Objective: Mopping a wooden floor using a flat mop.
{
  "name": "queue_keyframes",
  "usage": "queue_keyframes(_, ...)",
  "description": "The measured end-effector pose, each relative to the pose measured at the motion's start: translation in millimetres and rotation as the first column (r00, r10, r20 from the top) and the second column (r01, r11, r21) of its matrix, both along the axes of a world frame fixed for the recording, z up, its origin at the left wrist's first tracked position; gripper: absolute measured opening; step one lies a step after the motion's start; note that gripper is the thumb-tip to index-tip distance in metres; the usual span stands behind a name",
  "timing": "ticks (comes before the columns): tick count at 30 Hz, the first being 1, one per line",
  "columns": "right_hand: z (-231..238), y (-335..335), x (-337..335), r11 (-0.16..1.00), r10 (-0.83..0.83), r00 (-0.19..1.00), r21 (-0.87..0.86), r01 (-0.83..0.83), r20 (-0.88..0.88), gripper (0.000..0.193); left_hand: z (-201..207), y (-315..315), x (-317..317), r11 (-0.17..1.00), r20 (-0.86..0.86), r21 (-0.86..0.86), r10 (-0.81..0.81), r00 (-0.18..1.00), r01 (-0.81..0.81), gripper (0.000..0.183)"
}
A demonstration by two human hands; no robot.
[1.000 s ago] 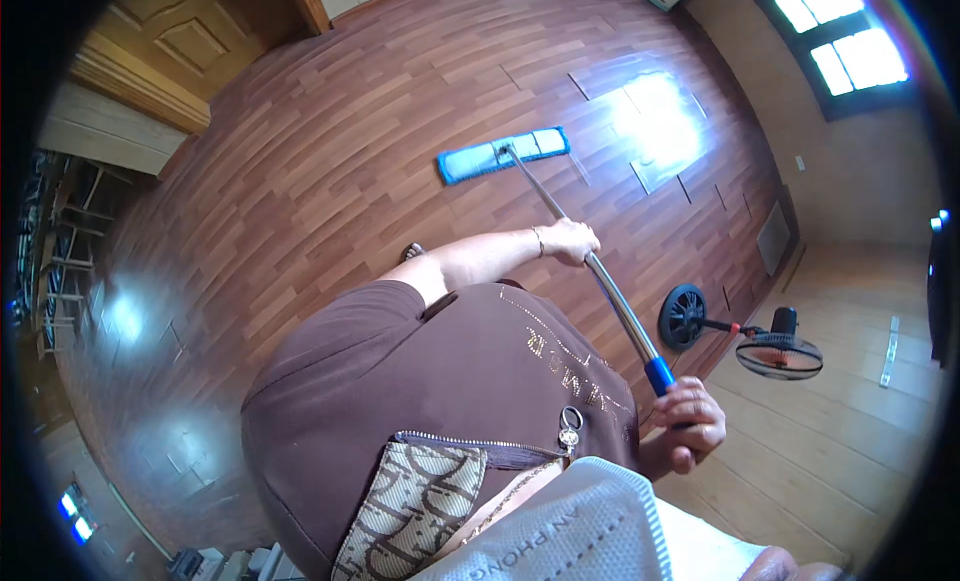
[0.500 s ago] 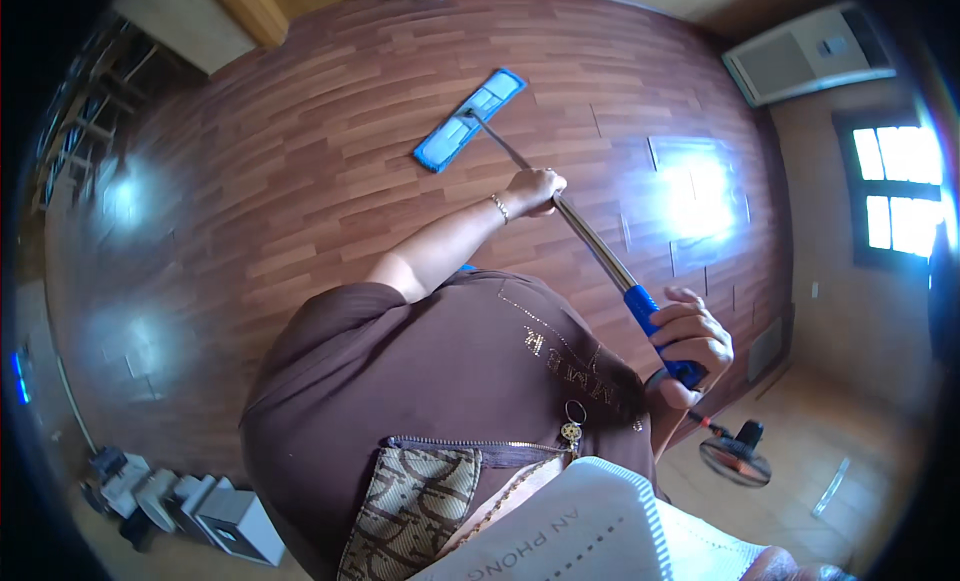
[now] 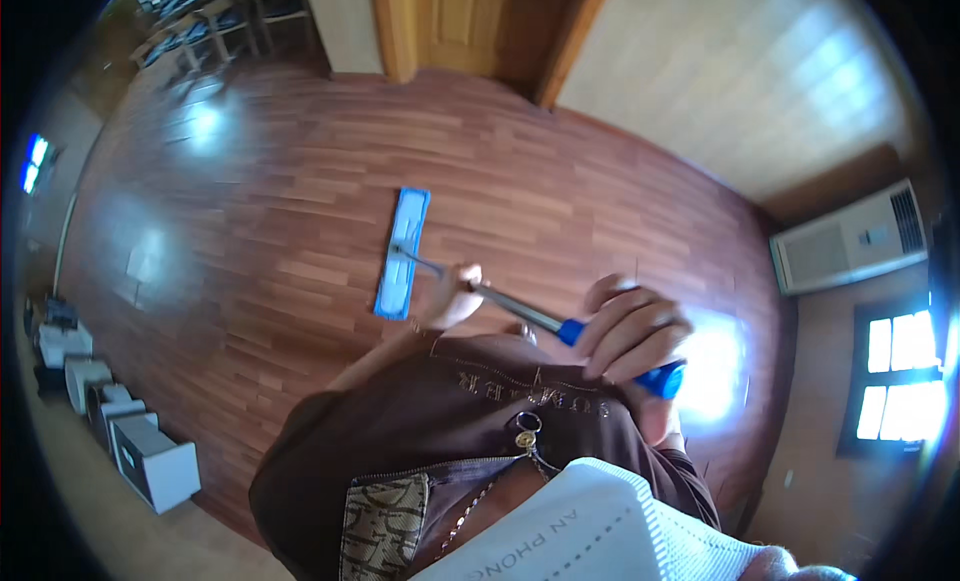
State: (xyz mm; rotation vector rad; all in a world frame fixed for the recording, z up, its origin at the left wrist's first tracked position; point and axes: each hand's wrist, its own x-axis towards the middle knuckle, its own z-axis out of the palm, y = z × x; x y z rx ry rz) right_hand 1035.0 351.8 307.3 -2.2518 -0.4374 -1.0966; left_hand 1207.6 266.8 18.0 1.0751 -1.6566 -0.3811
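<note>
A flat mop (image 3: pixel 404 221) with a long blue head rests on the wood-patterned floor, ahead and slightly left of me. Its metal pole (image 3: pixel 525 311) slants from the head back toward my right side. My left hand (image 3: pixel 458 299) is closed round the lower part of the pole, not far from the mop head. Around the blue grip at the pole's upper end, my right hand (image 3: pixel 635 336) is wrapped, held close in front of my chest. The end of the blue grip (image 3: pixel 662 380) sticks out below its fingers.
A wooden door (image 3: pixel 480 26) stands at the far side. Chairs (image 3: pixel 225 21) line the far left. Several white box-shaped appliances (image 3: pixel 155 466) stand at the near left. A white air conditioner (image 3: pixel 850 239) and a window (image 3: pixel 900 376) are on the right.
The mop head has moved left and nearer to me and turned more upright in view. My right hand has come up and inward. The view has swung, showing more of the door and far wall.
</note>
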Motion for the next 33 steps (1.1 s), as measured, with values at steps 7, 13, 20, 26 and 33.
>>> queue_keyframes(7, 85.7, -34.1, -6.5, 0.910, 0.414, 0.804, 0.174, -0.377, -0.427, 0.038, 142.7, 85.6, -16.8, 0.992, -0.266, 0.129, 0.046, 0.963, -0.012, 0.074)
queue_keyframes(13, 20.7, -105.9, 28.0, 0.866, 0.500, 0.786, 0.190, -0.463, -0.364, 0.027, 285.2, 172.5, -31.9, 0.974, -0.562, -0.226, -0.147, 0.814, 0.020, 0.085)
queue_keyframes(20, -334.5, -271.4, 53.5, 0.873, 0.480, 0.635, 0.257, -0.414, -0.605, 0.018, 154.1, 65.0, -108.6, 0.808, 0.097, -0.409, 0.501, 0.860, -0.425, 0.042)
queue_keyframes(26, -444.4, -308.0, 66.4, 0.950, 0.159, 0.661, -0.069, -0.305, -0.733, 0.010, 142.2, 66.0, -132.8, 0.906, 0.170, -0.271, 0.379, 0.910, -0.326, 0.018)
queue_keyframes(33, -418.6, -317.3, 27.1, 0.977, 0.044, 0.704, -0.117, -0.179, -0.709, 0.008, 136.7, 66.4, -139.7, 0.939, 0.236, -0.225, 0.311, 0.921, -0.260, 0.023)
